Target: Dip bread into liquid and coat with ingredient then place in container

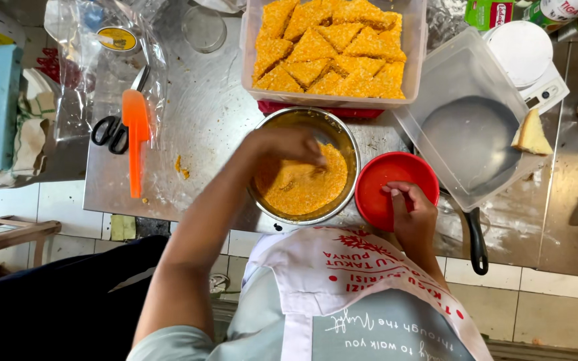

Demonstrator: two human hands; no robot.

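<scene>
Left hand (pixel 289 144) curled in crumb-filled steel bowl (pixel 342 137) at counter's front edge, grasp perhaps empty, right hand (pixel 411 212) pinching rim of red bowl (pixel 379 194) beside it.

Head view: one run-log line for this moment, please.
left hand in metal bowl of orange crumbs | right hand fingers in red bowl | coated triangles in tub

Seen from above: both arms bare to the shoulder, left hand (pixel 289 144) and right hand (pixel 411 212) without gloves, rings or watch. Worn over the torso, a pale grey-green short-sleeved top (pixel 168 344), sleeve edge just visible at the left shoulder. Over that, a white apron (pixel 316 267) with broad white straps, printed in red lettering and a red leaf-like sprig near the upper hem. Lower down, a grey panel (pixel 382 334) on the apron carrying white script and block lettering.
</scene>
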